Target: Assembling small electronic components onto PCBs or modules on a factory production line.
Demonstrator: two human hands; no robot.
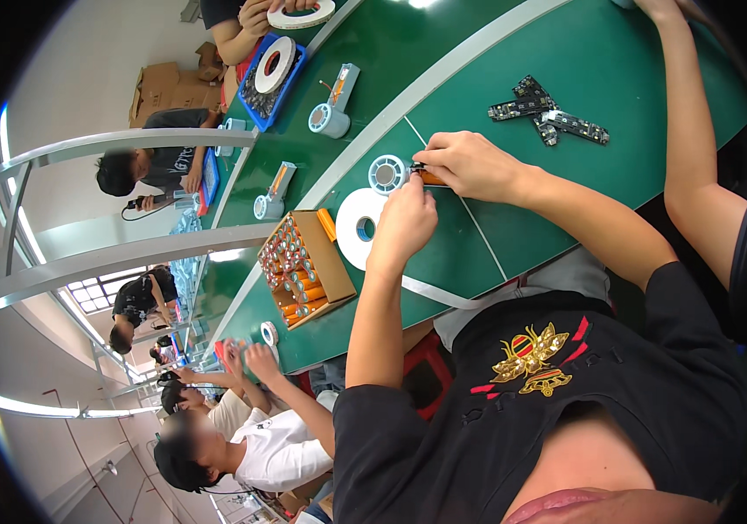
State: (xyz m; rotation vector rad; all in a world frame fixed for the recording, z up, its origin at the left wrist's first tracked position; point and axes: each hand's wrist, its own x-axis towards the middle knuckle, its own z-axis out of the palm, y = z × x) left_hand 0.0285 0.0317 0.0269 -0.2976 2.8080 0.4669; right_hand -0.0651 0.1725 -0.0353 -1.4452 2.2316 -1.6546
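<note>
Stretching across most of the view, the green table [600, 183] is the largest thing, and over its right end reaches the bare arm [683, 131] of another person. Smaller is the person in a white shirt [286, 450], who sits at the lower left. On the table, left of the person's own forearms, stands an open cardboard box [328, 262], filled in part with orange cylinders [305, 293]. Next in size come the two hands, which meet above the table: the right hand [474, 166] has its fingers bent and closed in a pinch, and the left hand [407, 218] is also pinching, with thumb and fingertips brought together. Both are grasping a light-blue unit [387, 175], near the place where its round head meets its orange part; which fingertip presses on which piece, I cannot tell. The unit is between the roll and the boards, its orange part mostly hidden under the right hand. The roll of white tape [350, 214] lies flat between the box and the left hand. Several dark circuit boards [578, 127] lie in a loose pile beyond the right hand. Smallest is one loose orange cylinder [327, 224], just beside the box.
</note>
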